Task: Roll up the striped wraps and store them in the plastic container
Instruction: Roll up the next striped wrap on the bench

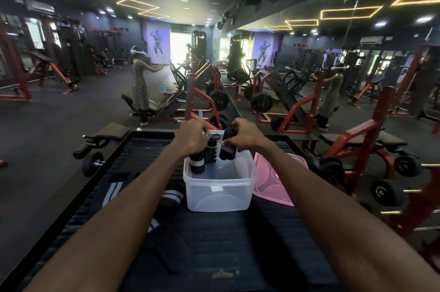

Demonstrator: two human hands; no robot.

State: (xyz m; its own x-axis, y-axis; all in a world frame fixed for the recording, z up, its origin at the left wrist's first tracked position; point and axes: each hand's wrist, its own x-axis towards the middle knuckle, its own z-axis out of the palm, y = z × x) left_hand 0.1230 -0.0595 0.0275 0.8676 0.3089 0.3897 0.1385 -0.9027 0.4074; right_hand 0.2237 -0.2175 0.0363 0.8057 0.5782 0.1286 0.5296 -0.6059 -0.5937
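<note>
A clear plastic container [220, 192] stands on the dark platform in front of me. Both hands are over its far end. My left hand [191, 136] grips the top of a rolled black wrap with white stripes [197, 163] that stands upright in the far left corner of the container. A second dark roll [211, 148] stands beside it. My right hand [245, 135] holds a black wrap [228, 148] that hangs into the container's far right side. Left of the container lie a rolled striped wrap [172, 197] and an unrolled striped wrap [112, 192].
A pink lid [273, 179] lies just right of the container. The black padded platform [214, 244] has a raised rim. Dumbbells sit at the left and right of it. Red gym machines and a mirror wall stand beyond. A person stands far off at the left.
</note>
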